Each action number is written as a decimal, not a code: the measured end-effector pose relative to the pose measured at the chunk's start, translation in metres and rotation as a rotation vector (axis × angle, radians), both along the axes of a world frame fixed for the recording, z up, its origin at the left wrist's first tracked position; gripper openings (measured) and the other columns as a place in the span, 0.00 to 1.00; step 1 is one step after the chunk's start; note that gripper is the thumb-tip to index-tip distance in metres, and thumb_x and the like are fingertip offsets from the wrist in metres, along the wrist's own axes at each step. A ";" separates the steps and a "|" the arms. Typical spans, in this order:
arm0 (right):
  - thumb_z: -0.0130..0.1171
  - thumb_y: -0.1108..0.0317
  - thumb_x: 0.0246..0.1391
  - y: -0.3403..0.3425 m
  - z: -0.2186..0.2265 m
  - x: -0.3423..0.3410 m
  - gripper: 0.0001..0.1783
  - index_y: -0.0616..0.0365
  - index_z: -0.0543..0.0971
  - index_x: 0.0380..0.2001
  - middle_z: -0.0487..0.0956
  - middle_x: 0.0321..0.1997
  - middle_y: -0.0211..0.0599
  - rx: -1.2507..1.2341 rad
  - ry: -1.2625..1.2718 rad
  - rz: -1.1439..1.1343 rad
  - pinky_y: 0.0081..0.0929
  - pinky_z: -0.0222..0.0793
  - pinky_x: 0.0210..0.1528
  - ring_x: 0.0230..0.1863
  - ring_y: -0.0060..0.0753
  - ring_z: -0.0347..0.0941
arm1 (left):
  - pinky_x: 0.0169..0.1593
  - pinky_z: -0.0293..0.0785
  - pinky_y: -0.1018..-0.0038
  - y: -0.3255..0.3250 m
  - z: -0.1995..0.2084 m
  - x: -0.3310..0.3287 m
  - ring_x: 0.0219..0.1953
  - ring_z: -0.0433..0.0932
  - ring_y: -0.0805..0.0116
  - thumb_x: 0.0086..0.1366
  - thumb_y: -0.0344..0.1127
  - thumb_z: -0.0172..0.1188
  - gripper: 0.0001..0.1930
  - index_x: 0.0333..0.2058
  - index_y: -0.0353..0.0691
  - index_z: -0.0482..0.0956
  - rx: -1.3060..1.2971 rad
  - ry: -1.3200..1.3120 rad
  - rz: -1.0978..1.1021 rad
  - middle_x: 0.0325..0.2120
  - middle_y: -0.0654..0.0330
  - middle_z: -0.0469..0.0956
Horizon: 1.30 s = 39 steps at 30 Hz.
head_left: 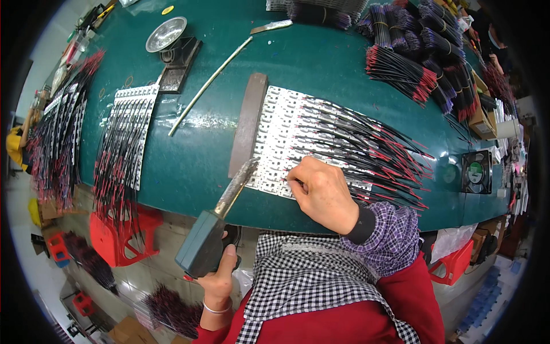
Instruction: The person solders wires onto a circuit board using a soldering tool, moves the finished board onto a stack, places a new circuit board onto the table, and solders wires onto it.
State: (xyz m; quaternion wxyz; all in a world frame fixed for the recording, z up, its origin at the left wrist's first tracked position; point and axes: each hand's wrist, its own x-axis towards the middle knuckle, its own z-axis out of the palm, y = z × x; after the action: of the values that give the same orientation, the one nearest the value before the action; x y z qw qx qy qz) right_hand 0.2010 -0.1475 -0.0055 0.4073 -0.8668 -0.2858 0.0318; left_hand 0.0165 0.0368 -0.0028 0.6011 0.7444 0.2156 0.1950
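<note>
My left hand (220,281) is wrapped round the grip of a dark green soldering gun (197,243). Its long metal barrel slants up so that the tip meets the lower left edge of a white circuit board panel (275,129). Over that panel's lower part is my right hand (323,186), thumb and forefinger pinched close to the board; what lies between them is hidden. Rows of black wires with red ends (366,143) fan out rightward from the panel, some passing beneath the right hand. A brown bar (249,123) lies along the panel's left edge.
Two wired panels, one nearer (129,120) and a stack (60,126), overhang the green table (200,189) at left. A metal dish on a stand (166,35) and a thin rod (212,86) lie beyond. Wire bundles (401,71) and a small fan (476,172) are at right.
</note>
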 end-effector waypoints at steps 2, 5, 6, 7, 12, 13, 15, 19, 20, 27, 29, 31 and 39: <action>0.61 0.75 0.51 -0.001 -0.003 0.000 0.03 0.62 0.80 0.25 0.74 0.26 0.42 0.025 -0.003 -0.002 0.43 0.71 0.31 0.29 0.49 0.75 | 0.21 0.69 0.80 -0.005 0.010 0.009 0.20 0.72 0.74 0.56 0.14 0.57 0.26 0.55 0.29 0.70 -0.194 -0.002 0.106 0.45 0.49 0.79; 0.62 0.75 0.50 -0.007 -0.005 0.001 0.02 0.61 0.80 0.25 0.75 0.26 0.42 0.019 0.005 -0.011 0.42 0.71 0.30 0.28 0.49 0.75 | 0.21 0.69 0.80 -0.007 0.012 0.016 0.20 0.72 0.74 0.56 0.14 0.56 0.25 0.55 0.29 0.70 -0.198 -0.022 0.132 0.45 0.49 0.79; 0.62 0.75 0.50 -0.012 -0.004 0.001 0.02 0.61 0.80 0.25 0.75 0.26 0.42 0.020 -0.006 -0.020 0.42 0.71 0.30 0.28 0.49 0.75 | 0.21 0.69 0.80 -0.007 0.012 0.019 0.20 0.72 0.74 0.56 0.14 0.56 0.25 0.55 0.29 0.70 -0.197 -0.032 0.123 0.45 0.49 0.79; 0.62 0.75 0.50 -0.017 -0.003 0.001 0.03 0.61 0.80 0.25 0.75 0.26 0.42 0.012 0.010 -0.025 0.42 0.71 0.29 0.27 0.49 0.75 | 0.21 0.68 0.80 -0.008 0.010 0.021 0.19 0.71 0.74 0.56 0.14 0.56 0.25 0.54 0.29 0.70 -0.209 -0.049 0.142 0.44 0.49 0.79; 0.62 0.75 0.51 -0.045 -0.004 -0.002 0.04 0.61 0.78 0.25 0.74 0.26 0.41 0.052 -0.010 0.002 0.41 0.72 0.30 0.28 0.48 0.75 | 0.20 0.64 0.80 -0.014 0.011 0.026 0.19 0.69 0.74 0.57 0.15 0.54 0.22 0.52 0.28 0.71 -0.247 -0.061 0.163 0.44 0.50 0.79; 0.62 0.75 0.50 -0.049 -0.006 -0.002 0.04 0.61 0.77 0.25 0.73 0.26 0.41 0.032 -0.037 0.026 0.41 0.72 0.30 0.28 0.48 0.75 | 0.20 0.63 0.80 -0.012 0.006 0.029 0.19 0.69 0.74 0.57 0.15 0.54 0.21 0.52 0.28 0.71 -0.247 -0.065 0.165 0.44 0.50 0.78; 0.62 0.76 0.50 -0.056 -0.007 -0.003 0.03 0.62 0.78 0.25 0.73 0.26 0.41 0.052 -0.025 0.049 0.40 0.72 0.30 0.27 0.47 0.75 | 0.21 0.63 0.80 -0.011 0.003 0.029 0.19 0.69 0.75 0.58 0.17 0.55 0.22 0.53 0.27 0.71 -0.240 -0.014 0.179 0.45 0.49 0.78; 0.62 0.75 0.51 -0.078 0.000 -0.007 0.02 0.62 0.79 0.27 0.73 0.26 0.40 0.036 0.067 0.086 0.40 0.72 0.30 0.27 0.47 0.75 | 0.21 0.64 0.79 -0.017 0.005 0.040 0.20 0.69 0.75 0.59 0.19 0.55 0.23 0.55 0.28 0.69 -0.239 -0.051 0.194 0.45 0.49 0.78; 0.62 0.75 0.51 -0.084 0.002 -0.008 0.02 0.62 0.79 0.27 0.73 0.26 0.40 0.022 0.128 0.101 0.41 0.72 0.30 0.27 0.48 0.75 | 0.21 0.64 0.79 -0.020 0.006 0.046 0.20 0.69 0.75 0.59 0.19 0.55 0.23 0.55 0.28 0.69 -0.246 -0.053 0.190 0.45 0.49 0.78; 0.59 0.77 0.49 -0.134 0.060 0.052 0.11 0.58 0.79 0.39 0.77 0.38 0.38 -0.358 -0.190 0.255 0.38 0.76 0.39 0.40 0.43 0.76 | 0.21 0.64 0.78 -0.039 0.016 0.087 0.19 0.69 0.73 0.59 0.22 0.57 0.24 0.56 0.28 0.68 -0.381 -0.085 0.227 0.43 0.47 0.78; 0.59 0.80 0.47 -0.147 0.063 0.114 0.14 0.61 0.78 0.40 0.76 0.40 0.44 -0.410 -0.423 0.038 0.42 0.73 0.43 0.42 0.49 0.73 | 0.21 0.65 0.78 -0.042 0.018 0.090 0.19 0.69 0.73 0.60 0.22 0.57 0.24 0.56 0.28 0.67 -0.370 -0.104 0.227 0.43 0.46 0.77; 0.62 0.79 0.47 -0.155 0.047 0.173 0.19 0.64 0.75 0.45 0.74 0.45 0.43 -0.537 -0.511 -0.094 0.39 0.70 0.48 0.47 0.48 0.71 | 0.21 0.65 0.78 -0.041 0.016 0.095 0.18 0.69 0.73 0.59 0.22 0.57 0.24 0.56 0.28 0.67 -0.382 -0.062 0.188 0.44 0.46 0.77; 0.54 0.73 0.48 -0.138 -0.009 0.236 0.06 0.57 0.72 0.33 0.69 0.34 0.39 -0.729 -0.885 -0.171 0.32 0.68 0.42 0.38 0.40 0.68 | 0.21 0.66 0.77 -0.040 0.031 0.081 0.18 0.70 0.75 0.58 0.19 0.58 0.18 0.49 0.28 0.74 -0.316 -0.013 0.185 0.27 0.56 0.78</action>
State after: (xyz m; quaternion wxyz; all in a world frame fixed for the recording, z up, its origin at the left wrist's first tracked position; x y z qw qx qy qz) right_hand 0.4367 -0.2853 -0.0150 -0.0748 -0.9020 -0.3283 -0.2702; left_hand 0.0970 -0.0028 0.0283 0.6913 0.6166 0.3073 0.2179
